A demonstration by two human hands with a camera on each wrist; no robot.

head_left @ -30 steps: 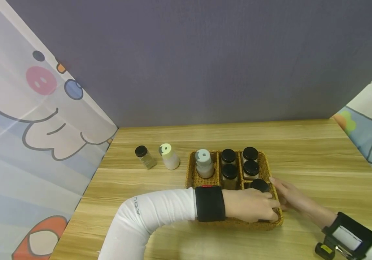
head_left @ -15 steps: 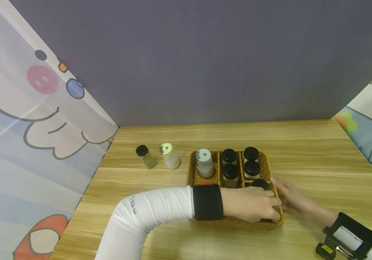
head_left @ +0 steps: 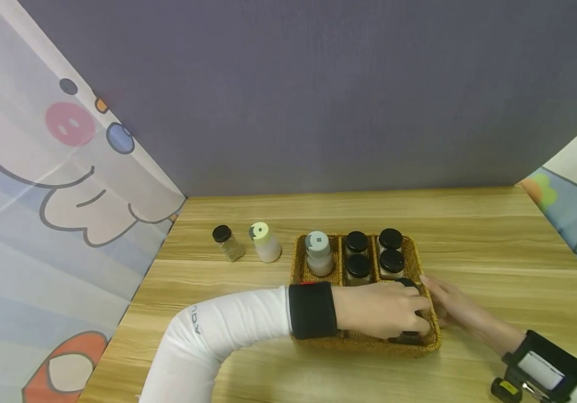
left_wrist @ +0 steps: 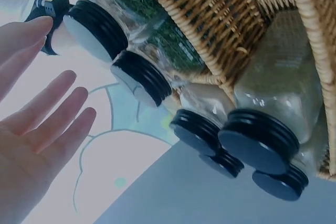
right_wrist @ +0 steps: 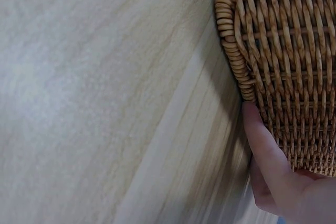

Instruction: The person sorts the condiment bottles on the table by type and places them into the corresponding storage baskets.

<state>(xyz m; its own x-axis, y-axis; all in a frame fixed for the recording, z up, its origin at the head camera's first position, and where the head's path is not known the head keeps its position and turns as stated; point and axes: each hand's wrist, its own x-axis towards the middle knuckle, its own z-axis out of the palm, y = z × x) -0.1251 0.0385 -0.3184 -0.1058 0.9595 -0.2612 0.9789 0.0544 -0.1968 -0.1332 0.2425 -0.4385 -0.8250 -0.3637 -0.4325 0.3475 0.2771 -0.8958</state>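
Note:
My left hand (head_left: 386, 309) is over the front right part of a divided wicker basket (head_left: 421, 350). In the left wrist view its fingers are extended and apart from the jar lids. Beside it in that view are two black-lidded jars of dried green herbs (left_wrist: 176, 45), standing together in one compartment. In the head view, a black lid (head_left: 409, 338) shows below the fingers, and another lid is partly covered behind them. My right hand (head_left: 449, 302) touches the basket's right side, thumb tip at the rim and fingers lower down, partly hidden.
Black-lidded jars (head_left: 392, 261) stand in the basket's back compartments, beside a white-capped bottle (head_left: 319, 256) on the left. On the wooden table (head_left: 484, 240), left of the basket, are a yellow-capped bottle (head_left: 266, 246) and a black-lidded glass jar (head_left: 230, 246). A grey panel (head_left: 318, 101) rises behind.
My left hand has drawn slightly left and back from the basket's right edge, uncovering more of the front jar's lid. My right hand stays at the basket's side.

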